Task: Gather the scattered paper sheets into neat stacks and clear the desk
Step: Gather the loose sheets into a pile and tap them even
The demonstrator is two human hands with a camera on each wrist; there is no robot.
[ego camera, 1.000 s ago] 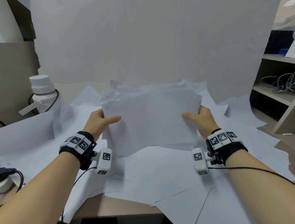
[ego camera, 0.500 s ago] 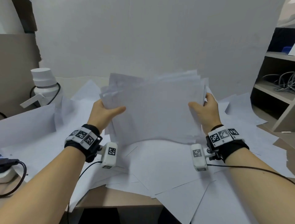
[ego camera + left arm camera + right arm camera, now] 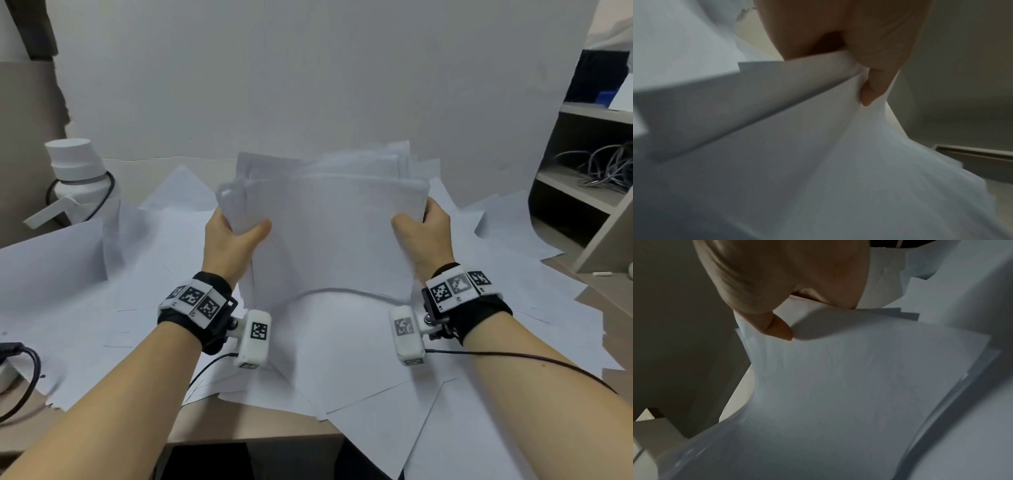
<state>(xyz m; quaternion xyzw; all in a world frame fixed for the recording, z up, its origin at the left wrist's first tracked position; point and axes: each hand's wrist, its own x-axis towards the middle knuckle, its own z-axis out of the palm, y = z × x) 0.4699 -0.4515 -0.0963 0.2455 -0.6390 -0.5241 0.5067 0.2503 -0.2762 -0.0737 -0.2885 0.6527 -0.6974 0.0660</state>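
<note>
White, thin and floppy, the bundle of plain paper sheets (image 3: 329, 236) is held upright above the pale wooden desk (image 3: 253, 428), its lower edge bowed upward in the middle and apparently clear of the loose sheets below. The left hand (image 3: 229, 243) pinches the bundle's left edge, thumb on the near face and fingers curled behind; the left wrist view shows the thumb (image 3: 875, 68) pressing the paper into a crease. The right hand (image 3: 423, 236) grips the right edge the same way, its thumb tip (image 3: 777, 327) lying on the front sheet. Top edges are ragged, with several sheets standing higher at the back.

Squaring this bundle looks like the step in hand. To do it well I would loosen both pinches a little so the sheets can slide, drop the lower edge onto a flat patch of desk and tap, then turn the bundle a quarter and tap a side edge too. Squeezing inward too hard probably causes the bow, and bowed paper will not settle level.

Many scattered white sheets (image 3: 359, 377) cover the desk and overhang its near edge, so most of the job seems ahead. A white lidded bottle (image 3: 77, 171) stands at the far left
</note>
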